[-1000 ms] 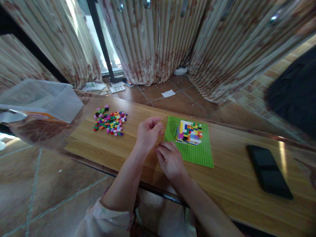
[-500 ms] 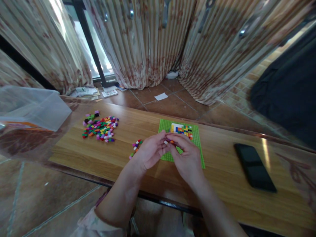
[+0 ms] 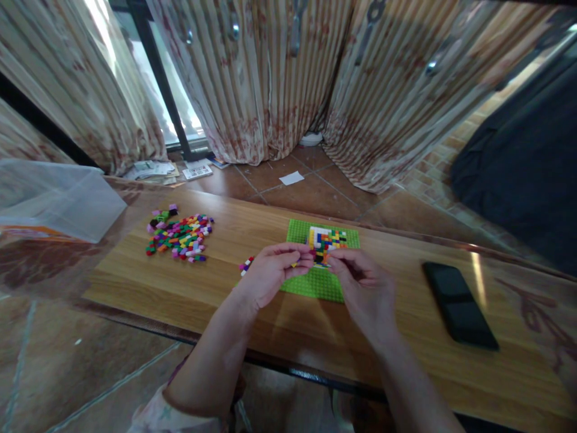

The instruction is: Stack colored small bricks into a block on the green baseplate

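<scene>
A green baseplate [image 3: 315, 282] lies on the wooden table [image 3: 225, 288], with a block of small multicoloured bricks [image 3: 327, 239] built on its far half. My left hand [image 3: 270, 276] hovers over the plate's near left corner, its fingers pinched on a small brick piece. My right hand [image 3: 365, 288] is just to its right, fingers curled in a pinch near the build; what it holds is too small to make out. A short row of loose bricks [image 3: 246, 265] lies beside my left hand.
A pile of loose coloured bricks [image 3: 178, 234] sits at the table's left. A clear plastic box [image 3: 54, 201] stands at the far left. A black phone [image 3: 460, 304] lies at the right. Curtains and a tiled floor are behind the table.
Both hands rose from the table's front edge and came together over the baseplate. They have since drawn slightly apart. A short row of bricks now shows where my left hand was.
</scene>
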Motion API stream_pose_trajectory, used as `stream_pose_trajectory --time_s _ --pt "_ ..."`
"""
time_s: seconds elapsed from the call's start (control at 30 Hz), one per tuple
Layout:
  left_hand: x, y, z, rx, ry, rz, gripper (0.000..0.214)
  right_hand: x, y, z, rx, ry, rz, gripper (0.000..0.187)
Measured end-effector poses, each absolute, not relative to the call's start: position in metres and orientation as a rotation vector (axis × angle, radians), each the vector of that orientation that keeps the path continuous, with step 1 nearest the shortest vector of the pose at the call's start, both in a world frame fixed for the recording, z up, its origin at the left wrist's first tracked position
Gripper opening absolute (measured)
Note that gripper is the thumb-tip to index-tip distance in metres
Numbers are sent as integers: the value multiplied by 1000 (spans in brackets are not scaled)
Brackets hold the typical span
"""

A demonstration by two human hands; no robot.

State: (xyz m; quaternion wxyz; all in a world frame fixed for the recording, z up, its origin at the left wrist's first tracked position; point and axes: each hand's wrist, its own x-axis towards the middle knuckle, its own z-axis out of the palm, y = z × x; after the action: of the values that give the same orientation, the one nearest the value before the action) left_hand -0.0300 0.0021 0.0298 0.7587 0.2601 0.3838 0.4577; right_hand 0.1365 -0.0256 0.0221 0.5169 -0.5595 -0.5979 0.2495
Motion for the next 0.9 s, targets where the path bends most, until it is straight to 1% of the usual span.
stream_pose_trajectory --time_s 0.17,0.33,0.9 --pt "-32 6 26 634 932 1084 14 163 -18 13 -1401 -1096 715 16" --pt "-27 7 25 743 1045 1084 13 184 -19 1 -1458 -935 826 23" --pt "-10 7 24 845 1177 1051 14 179 -8 -5 -1477 -1042 813 23"
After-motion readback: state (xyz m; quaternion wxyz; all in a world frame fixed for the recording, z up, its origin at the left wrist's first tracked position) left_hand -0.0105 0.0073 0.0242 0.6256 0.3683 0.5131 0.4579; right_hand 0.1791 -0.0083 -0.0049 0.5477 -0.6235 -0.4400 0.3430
